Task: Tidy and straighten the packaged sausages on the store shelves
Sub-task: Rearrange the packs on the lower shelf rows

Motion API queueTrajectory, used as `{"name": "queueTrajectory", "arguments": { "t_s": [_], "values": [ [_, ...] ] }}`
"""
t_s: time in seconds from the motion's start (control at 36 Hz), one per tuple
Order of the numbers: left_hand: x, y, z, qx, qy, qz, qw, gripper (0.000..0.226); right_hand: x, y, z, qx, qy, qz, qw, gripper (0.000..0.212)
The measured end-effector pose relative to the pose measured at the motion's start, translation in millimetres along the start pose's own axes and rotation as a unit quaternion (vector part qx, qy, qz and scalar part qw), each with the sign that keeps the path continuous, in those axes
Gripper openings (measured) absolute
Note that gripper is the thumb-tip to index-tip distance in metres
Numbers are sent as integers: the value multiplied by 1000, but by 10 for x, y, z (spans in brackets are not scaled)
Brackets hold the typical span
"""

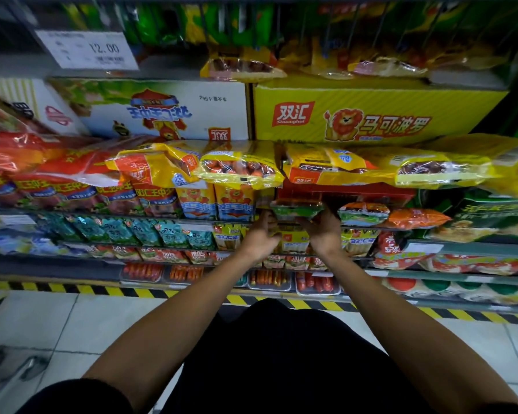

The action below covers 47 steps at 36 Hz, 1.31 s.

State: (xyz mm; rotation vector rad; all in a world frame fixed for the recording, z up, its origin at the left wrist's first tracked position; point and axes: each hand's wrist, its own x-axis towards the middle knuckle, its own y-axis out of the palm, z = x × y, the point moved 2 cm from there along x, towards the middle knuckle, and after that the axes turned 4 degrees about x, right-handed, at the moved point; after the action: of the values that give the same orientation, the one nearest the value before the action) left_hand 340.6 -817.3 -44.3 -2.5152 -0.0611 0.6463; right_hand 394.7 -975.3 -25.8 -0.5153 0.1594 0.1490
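Observation:
Both arms reach forward to a middle shelf. My left hand (262, 234) and my right hand (322, 230) together grip a green and orange sausage packet (296, 208) from below, at the shelf's front edge. Two similar packets, one green (364, 214) and one orange (416, 218), lie just to its right. Above them yellow sausage bags (240, 168) lie flat across the shelf, with red sausage bags (63, 174) to the left. My fingertips are partly hidden under the held packet.
A yellow lion-printed carton (371, 112) and a white carton (162, 109) stand on the upper shelf. A price tag (87, 49) hangs at top left. Lower shelves hold teal packets (117, 231) and trays of sausages (269, 279). Hazard tape (72, 289) marks the tiled floor.

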Motion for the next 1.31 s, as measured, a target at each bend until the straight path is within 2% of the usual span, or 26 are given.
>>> {"name": "queueTrajectory", "arguments": {
  "t_s": [0.06,0.14,0.19,0.25,0.36,0.39,0.44,0.58,0.67,0.72,0.81,0.94,1.03,1.11,1.22,1.28,1.31],
  "values": [
    [-121,-29,-33,-8,15,-24,1000,70,-87,-13,-34,44,-27,-11,999,68],
    [-232,-68,37,-28,35,-56,997,64,-173,-16,-160,106,-13,-25,994,62],
    [-304,-104,116,-58,39,-68,995,60,-287,-47,-149,142,12,-13,990,45],
    [-386,-147,199,-84,30,-72,993,60,-379,-75,-166,108,22,-12,994,21],
    [-612,-227,338,-152,1,-66,986,61,-535,-78,-213,147,25,-13,989,43],
    [-655,-233,390,-162,-3,-66,985,64,-589,-92,-182,179,20,-7,984,41],
    [-748,-243,472,-185,-11,-67,980,68,-705,-108,-106,243,3,23,970,25],
    [-972,-266,571,-291,-38,-39,955,70,-900,-8,-71,361,33,95,927,44],
    [-1066,-236,598,-317,-50,-21,947,74,-965,90,-47,411,81,148,896,42],
    [-1131,-231,570,-331,-51,-38,942,73,-1011,147,-19,435,111,186,874,35],
    [-1191,-251,575,-361,-47,-62,929,74,-1051,222,-18,465,144,235,841,37],
    [-1247,-344,543,-342,-63,-114,931,57,-1052,245,-16,453,171,275,831,41],
    [-1266,-386,474,-328,-55,-137,933,50,-1019,206,7,408,194,314,835,46],
    [-1256,-439,403,-311,-39,-161,936,44,-976,138,4,296,193,311,882,43],
    [-1197,-523,345,-291,-24,-188,938,32,-901,38,-83,218,100,226,944,26],
    [-1158,-572,319,-280,-21,-196,940,29,-886,-48,-81,221,32,168,960,15],
    [-1137,-593,307,-272,-19,-197,942,27,-878,-89,-51,217,-2,145,965,17]
  ]
}}
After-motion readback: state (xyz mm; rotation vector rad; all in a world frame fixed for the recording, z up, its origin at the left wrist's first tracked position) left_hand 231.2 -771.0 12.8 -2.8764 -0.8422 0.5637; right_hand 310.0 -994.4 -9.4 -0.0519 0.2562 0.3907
